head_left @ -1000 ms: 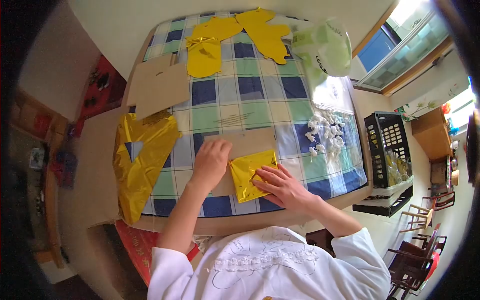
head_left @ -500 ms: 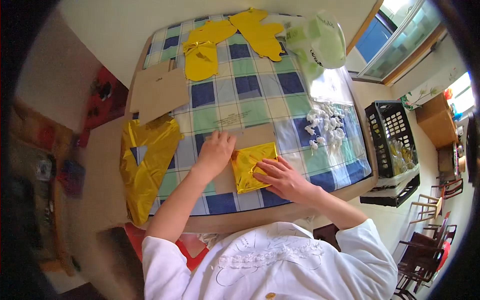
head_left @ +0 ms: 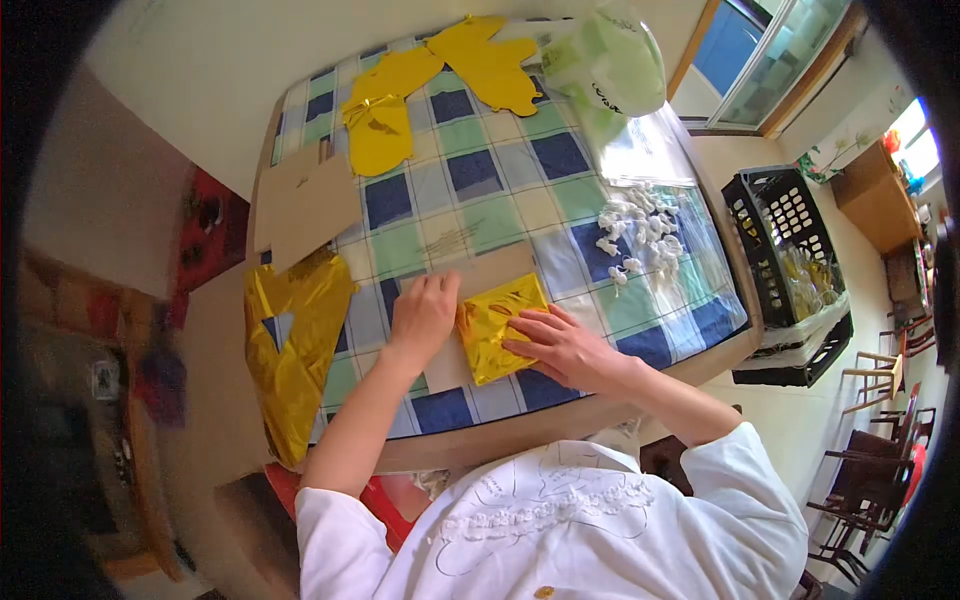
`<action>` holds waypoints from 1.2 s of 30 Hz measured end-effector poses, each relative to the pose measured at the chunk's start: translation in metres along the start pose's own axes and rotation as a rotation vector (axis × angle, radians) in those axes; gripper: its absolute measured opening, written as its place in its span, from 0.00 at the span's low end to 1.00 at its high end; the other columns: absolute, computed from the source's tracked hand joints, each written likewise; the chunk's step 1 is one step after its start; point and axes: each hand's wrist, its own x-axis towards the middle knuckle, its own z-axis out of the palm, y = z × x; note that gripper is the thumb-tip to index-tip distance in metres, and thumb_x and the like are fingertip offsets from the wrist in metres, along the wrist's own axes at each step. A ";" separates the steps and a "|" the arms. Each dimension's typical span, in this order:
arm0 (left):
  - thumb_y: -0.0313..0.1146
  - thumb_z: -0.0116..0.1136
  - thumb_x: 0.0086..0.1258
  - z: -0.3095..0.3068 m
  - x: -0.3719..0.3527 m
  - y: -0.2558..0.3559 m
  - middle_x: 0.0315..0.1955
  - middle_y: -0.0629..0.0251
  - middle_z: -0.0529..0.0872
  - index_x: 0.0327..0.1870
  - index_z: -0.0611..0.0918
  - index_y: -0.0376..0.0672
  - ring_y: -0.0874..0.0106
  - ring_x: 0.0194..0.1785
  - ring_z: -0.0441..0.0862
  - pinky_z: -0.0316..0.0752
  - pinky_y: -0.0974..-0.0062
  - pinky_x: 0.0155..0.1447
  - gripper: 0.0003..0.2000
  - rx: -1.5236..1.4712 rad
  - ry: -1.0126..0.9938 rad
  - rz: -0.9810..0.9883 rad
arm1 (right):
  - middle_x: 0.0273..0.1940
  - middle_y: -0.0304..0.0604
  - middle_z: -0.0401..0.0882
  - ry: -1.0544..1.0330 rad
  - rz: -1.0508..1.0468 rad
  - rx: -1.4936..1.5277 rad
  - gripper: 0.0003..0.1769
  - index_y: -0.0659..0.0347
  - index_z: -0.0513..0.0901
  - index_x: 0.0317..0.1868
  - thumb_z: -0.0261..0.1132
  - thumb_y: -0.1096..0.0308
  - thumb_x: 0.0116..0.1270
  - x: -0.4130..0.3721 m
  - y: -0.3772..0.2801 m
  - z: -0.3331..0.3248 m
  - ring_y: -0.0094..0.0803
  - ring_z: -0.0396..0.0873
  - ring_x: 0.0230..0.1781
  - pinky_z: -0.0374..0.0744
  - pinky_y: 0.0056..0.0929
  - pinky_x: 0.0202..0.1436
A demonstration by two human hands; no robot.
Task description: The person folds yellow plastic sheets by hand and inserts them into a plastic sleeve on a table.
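A folded gold foil balloon [head_left: 502, 330] lies on a piece of brown cardboard [head_left: 500, 266] near the front edge of the bed. My right hand [head_left: 570, 348] rests flat on the foil's right side, its fingers stretched out. At the left of the packet, my left hand [head_left: 424, 315] has its fingers curled together at the edge of a clear plastic bag [head_left: 450, 238] with small printed text. What lies under those fingertips is partly hidden. Unfolded gold foil [head_left: 295, 350] hangs at the bed's left corner.
Cardboard sheets [head_left: 308, 205] lie at the left. Flat gold foil shapes [head_left: 488, 65] are spread at the far side. A green-white plastic bag [head_left: 608, 65] and several white string bundles [head_left: 640, 235] sit at the right. Beside the bed stands a black crate [head_left: 780, 225].
The view has shifted slightly. The foil packet looks a little turned and its surface more wrinkled. Both hands stay in nearly the same places.
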 end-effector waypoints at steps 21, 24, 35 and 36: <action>0.29 0.50 0.71 0.019 -0.007 -0.016 0.61 0.53 0.75 0.43 0.74 0.38 0.55 0.68 0.69 0.62 0.50 0.70 0.05 -0.224 0.187 0.088 | 0.53 0.43 0.72 0.272 -0.051 -0.038 0.19 0.53 0.76 0.49 0.69 0.67 0.58 0.006 0.018 0.013 0.43 0.70 0.55 0.69 0.46 0.59; 0.30 0.51 0.72 0.026 -0.011 -0.023 0.60 0.54 0.76 0.41 0.74 0.40 0.55 0.67 0.70 0.63 0.50 0.69 0.04 -0.371 0.199 0.010 | 0.50 0.42 0.72 0.270 -0.009 -0.081 0.19 0.53 0.75 0.48 0.69 0.67 0.57 -0.002 0.021 0.006 0.42 0.71 0.52 0.69 0.43 0.55; 0.29 0.51 0.72 0.024 -0.005 -0.010 0.58 0.55 0.77 0.41 0.73 0.41 0.53 0.60 0.75 0.66 0.54 0.67 0.03 -0.501 0.191 0.069 | 0.49 0.40 0.71 0.325 -0.072 -0.155 0.18 0.52 0.76 0.47 0.70 0.62 0.57 -0.005 0.034 -0.007 0.38 0.70 0.52 0.70 0.43 0.56; 0.29 0.51 0.72 0.024 -0.005 -0.009 0.58 0.54 0.77 0.41 0.73 0.41 0.53 0.60 0.75 0.66 0.54 0.67 0.03 -0.515 0.191 0.037 | 0.51 0.41 0.71 0.291 -0.110 -0.141 0.19 0.51 0.77 0.49 0.71 0.63 0.57 -0.005 0.029 -0.010 0.39 0.70 0.54 0.69 0.45 0.59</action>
